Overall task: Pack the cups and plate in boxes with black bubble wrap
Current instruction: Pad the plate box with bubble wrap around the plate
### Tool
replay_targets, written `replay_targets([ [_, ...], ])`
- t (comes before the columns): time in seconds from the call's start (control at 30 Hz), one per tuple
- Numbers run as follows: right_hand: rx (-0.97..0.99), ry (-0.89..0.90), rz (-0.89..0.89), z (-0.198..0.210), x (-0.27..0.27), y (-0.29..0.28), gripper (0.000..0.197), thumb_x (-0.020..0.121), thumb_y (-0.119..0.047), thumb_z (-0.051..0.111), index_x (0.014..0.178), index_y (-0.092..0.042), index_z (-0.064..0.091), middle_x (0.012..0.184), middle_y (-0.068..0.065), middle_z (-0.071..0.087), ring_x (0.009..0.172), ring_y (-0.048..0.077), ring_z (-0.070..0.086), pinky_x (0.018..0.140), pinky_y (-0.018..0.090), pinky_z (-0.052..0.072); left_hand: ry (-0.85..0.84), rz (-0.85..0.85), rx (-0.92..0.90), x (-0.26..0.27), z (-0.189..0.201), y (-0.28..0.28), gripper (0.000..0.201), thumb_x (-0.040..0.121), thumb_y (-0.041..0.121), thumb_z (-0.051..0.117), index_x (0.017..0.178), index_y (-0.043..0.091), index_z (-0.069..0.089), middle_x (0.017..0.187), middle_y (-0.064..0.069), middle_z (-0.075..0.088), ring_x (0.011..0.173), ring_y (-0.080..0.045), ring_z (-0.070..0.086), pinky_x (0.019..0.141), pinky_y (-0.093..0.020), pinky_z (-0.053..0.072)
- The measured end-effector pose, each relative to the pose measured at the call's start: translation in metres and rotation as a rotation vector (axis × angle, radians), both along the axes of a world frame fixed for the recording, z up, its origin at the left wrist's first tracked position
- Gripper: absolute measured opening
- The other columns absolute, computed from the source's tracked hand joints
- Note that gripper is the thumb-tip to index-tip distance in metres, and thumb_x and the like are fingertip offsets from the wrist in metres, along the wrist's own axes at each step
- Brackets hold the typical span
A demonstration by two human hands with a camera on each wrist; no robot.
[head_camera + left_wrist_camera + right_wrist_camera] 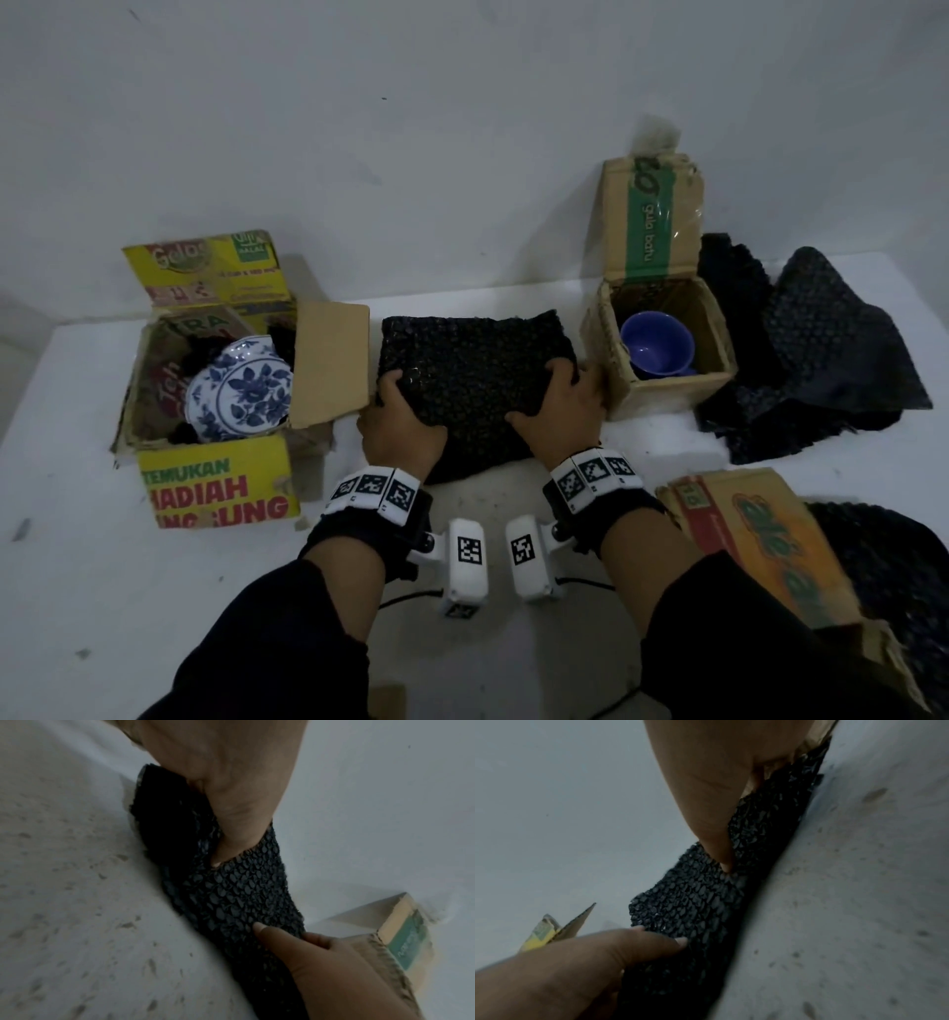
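Note:
A folded sheet of black bubble wrap (472,375) lies on the white table between two open boxes. My left hand (393,406) grips its left edge, thumb on top. My right hand (557,390) grips its right edge the same way. In the left wrist view my left thumb (239,833) presses into the bubble wrap (239,894); in the right wrist view my right thumb (713,821) does so on the bubble wrap (693,902). Blue-and-white plates (241,393) stand tilted in the yellow box (215,483). A purple cup (657,342) sits in the small brown box (667,395).
A loose pile of black bubble wrap (816,349) lies at the far right behind the small box. A third cardboard box (760,534) with dark wrap inside sits at the near right. The white wall stands close behind the table.

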State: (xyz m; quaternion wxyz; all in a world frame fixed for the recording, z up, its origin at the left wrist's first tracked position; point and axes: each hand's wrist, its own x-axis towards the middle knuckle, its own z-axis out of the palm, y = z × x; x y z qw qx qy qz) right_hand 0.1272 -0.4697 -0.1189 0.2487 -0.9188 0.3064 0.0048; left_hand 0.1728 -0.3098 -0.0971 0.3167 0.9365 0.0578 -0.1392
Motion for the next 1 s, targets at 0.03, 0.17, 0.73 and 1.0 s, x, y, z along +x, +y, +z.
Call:
replay_targets([
  [0.03,0.028,0.014,-0.020,0.002,0.001,0.001,0.079,0.067,-0.041,0.076,0.129,-0.015,0.035,0.137,0.019,0.028,0.120,0.036,0.038,0.098,0.044,0.039,0.022,0.014,-0.007,0.000,0.000,0.000,0.074,0.076,0.020,0.070,0.136,0.023,0.027,0.133,-0.020,0.038,0.121,-0.038,0.040,0.094,-0.040,0.040],
  [0.17,0.182,0.055,-0.135,0.013,0.007,0.004,0.078,0.078,-0.040,0.068,0.138,-0.015,0.025,0.135,0.023,0.031,0.118,0.043,0.041,0.095,0.044,0.040,0.106,-0.010,-0.097,-0.001,0.004,0.000,0.059,0.081,0.018,0.063,0.132,0.022,0.032,0.130,-0.018,0.037,0.110,-0.037,0.049,0.086,-0.033,0.041],
  [0.73,0.028,-0.410,-0.039,0.104,-0.005,0.014,0.033,0.078,-0.011,0.051,0.110,-0.020,0.052,0.097,0.006,0.062,0.085,0.027,0.059,0.067,0.038,0.049,-0.340,-0.469,-0.314,-0.026,0.074,-0.007,0.044,0.080,-0.004,0.051,0.120,0.014,0.050,0.117,-0.008,0.049,0.106,-0.020,0.051,0.080,-0.014,0.035],
  [1.0,0.162,-0.647,0.083,0.174,0.002,0.056,0.026,0.083,-0.008,0.055,0.107,-0.016,0.055,0.106,0.002,0.059,0.094,0.018,0.056,0.079,0.030,0.045,-0.667,-0.327,-0.442,0.005,0.135,0.065,0.028,0.085,0.015,0.058,0.113,0.017,0.056,0.112,-0.004,0.060,0.104,-0.018,0.055,0.083,-0.026,0.044],
])
